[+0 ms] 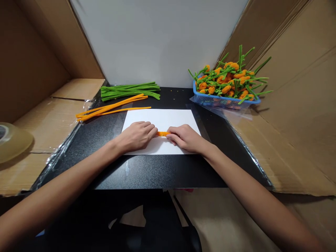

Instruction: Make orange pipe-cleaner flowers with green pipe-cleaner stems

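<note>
An orange pipe cleaner (162,133), which looks coiled or folded thick, stretches between my two hands just over a white sheet of paper (160,117). My left hand (140,134) grips its left end, fingers curled down and knuckles up. At the other end, my right hand (185,138) pinches it between thumb and forefinger. Only the short middle stretch shows; both ends are hidden in my fingers. Behind my left hand lie loose orange pipe cleaners (112,107), and beyond them a bundle of green pipe cleaners (128,91).
A blue plastic basket (225,101) at the back right is heaped with orange-and-green pipe cleaner pieces (228,78), stems sticking out. A roll of clear tape (14,141) sits at far left on cardboard (39,119). The black tabletop (157,173) ends in front of me.
</note>
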Available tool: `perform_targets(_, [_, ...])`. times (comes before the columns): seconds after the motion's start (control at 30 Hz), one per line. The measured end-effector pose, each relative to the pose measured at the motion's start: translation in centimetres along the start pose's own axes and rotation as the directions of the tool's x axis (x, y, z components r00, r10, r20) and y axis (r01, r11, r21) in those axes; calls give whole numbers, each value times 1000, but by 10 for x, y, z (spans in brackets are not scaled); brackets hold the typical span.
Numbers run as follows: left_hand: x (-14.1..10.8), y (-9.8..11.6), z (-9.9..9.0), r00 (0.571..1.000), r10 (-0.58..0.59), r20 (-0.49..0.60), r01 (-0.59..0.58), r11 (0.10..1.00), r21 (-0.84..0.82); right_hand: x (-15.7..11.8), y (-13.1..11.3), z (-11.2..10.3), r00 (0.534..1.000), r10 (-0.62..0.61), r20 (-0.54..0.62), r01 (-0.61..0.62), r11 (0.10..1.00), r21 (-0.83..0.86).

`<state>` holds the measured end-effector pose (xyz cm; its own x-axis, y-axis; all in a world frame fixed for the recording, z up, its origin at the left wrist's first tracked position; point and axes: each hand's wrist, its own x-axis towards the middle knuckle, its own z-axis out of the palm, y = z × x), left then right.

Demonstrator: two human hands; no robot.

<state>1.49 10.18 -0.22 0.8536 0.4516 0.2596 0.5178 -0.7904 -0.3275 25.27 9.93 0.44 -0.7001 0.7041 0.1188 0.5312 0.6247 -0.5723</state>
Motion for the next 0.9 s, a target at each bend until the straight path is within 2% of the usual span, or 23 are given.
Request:
perform_targets(0.17, [0, 5, 0, 997, -28, 70, 32, 998, -62, 1, -1, 8, 1000, -21, 3, 21, 959, -282])
perform_targets(0.33, [1, 16, -2, 973, -158, 168, 196, 950, -242, -2, -1, 10, 998, -61, 15, 62, 900, -431])
perform_targets(0.43, [1, 21, -3, 958, -215, 191, 268, 907, -326, -4, 0, 11, 994, -104, 12, 99, 895, -434])
perform_targets(0.57, [1, 25, -5, 955, -235, 181, 288, 882, -373, -4, 1, 12, 988, -154, 17, 147, 898, -414])
perform_targets(0.9, [2, 30, -6, 954, -240, 181, 290, 895, -339, -5, 2, 17, 973, -231, 25, 217, 866, -450])
